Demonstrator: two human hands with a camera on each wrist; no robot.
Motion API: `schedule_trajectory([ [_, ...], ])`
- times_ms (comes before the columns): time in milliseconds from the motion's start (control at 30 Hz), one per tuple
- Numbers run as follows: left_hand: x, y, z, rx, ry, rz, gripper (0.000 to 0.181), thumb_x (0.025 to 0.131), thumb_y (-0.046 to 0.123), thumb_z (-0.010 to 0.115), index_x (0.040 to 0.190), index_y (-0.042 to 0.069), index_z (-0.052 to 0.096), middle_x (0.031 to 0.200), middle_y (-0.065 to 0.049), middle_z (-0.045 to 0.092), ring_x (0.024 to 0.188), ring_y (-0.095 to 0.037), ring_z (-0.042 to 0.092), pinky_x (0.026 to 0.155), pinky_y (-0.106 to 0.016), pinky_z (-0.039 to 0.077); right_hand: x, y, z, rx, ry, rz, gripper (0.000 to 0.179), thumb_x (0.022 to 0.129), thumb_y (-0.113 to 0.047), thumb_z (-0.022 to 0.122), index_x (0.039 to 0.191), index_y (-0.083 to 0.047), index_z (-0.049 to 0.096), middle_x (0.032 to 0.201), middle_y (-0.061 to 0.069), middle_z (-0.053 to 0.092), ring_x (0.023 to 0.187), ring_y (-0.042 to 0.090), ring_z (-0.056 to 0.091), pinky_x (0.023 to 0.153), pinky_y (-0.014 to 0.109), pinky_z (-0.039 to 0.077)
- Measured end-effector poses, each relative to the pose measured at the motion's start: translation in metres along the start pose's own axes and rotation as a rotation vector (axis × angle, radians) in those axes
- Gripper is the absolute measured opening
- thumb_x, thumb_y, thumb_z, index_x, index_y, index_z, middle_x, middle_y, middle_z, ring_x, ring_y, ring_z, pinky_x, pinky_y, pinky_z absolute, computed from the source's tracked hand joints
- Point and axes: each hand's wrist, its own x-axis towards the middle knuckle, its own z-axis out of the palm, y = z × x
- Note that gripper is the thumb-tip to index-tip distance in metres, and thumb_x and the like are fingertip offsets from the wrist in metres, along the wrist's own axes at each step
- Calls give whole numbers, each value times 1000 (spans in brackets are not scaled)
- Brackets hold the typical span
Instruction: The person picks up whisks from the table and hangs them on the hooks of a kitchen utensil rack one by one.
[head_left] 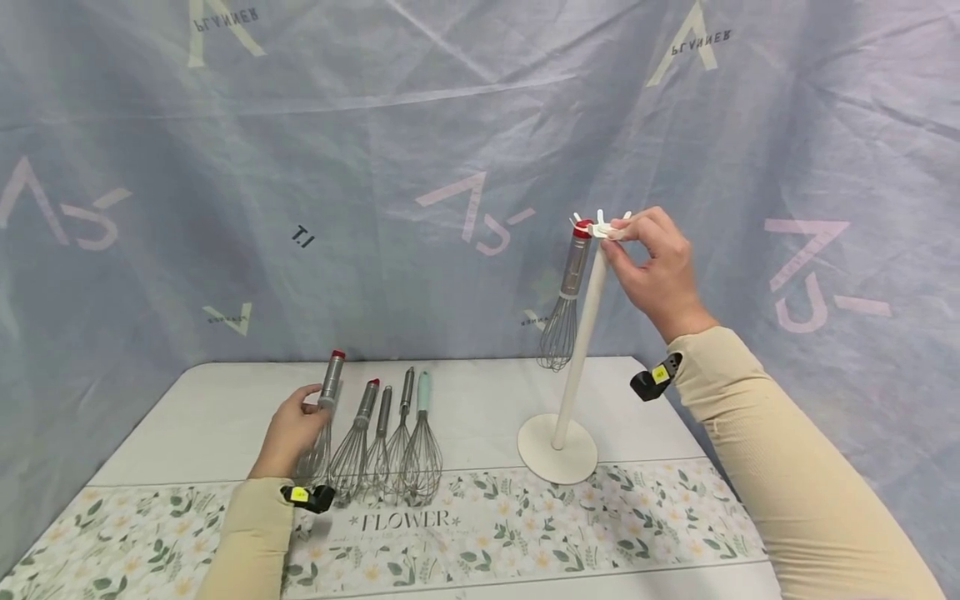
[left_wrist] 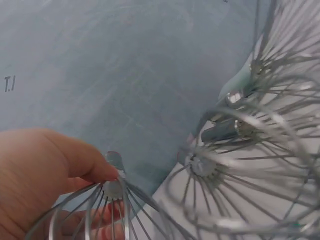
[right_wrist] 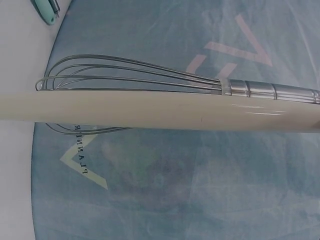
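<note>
My left hand grips a whisk with a metal handle and a red end, near where its wires meet the handle. In the left wrist view the thumb presses at the collar of that whisk. High on the right, my right hand pinches the white hooked top of a stand between thumb and fingers. From one of its hooks hangs another red-ended whisk, wires down. The right wrist view shows the stand's pole crossing in front of the hanging whisk; the right hand is out of that view.
Several whisks lie side by side right of my left hand, among them a red-tipped one and a mint-handled one. The stand's round base rests on the white table. A flowered strip runs along the front; a grey-blue curtain hangs behind.
</note>
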Motion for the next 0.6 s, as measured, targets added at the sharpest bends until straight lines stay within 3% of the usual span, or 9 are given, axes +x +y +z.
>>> schedule_trajectory([
  [200, 1, 7, -6, -8, 25, 25, 59, 98, 16, 55, 154, 4, 40, 116, -25, 62, 87, -29, 61, 64, -36, 47, -1, 0, 2, -7, 7, 4, 13, 86, 5, 76, 84, 1, 64, 94, 16, 60, 104, 32, 67, 98, 30, 49],
  [433, 4, 15, -11, -91, 24, 67, 57, 99, 14, 55, 154, 5, 40, 112, -24, 60, 76, -23, 59, 62, -34, 49, -2, 1, 1, -35, -16, -6, 12, 87, 5, 75, 87, 2, 64, 96, 18, 59, 105, 33, 65, 99, 31, 49],
  [600, 8, 26, -12, -125, 41, 88, 58, 99, 15, 56, 154, 8, 40, 113, -22, 60, 79, -24, 60, 64, -33, 51, 1, -2, 3, -16, 10, 6, 13, 86, 6, 75, 85, 2, 63, 94, 17, 60, 104, 33, 66, 98, 30, 49],
])
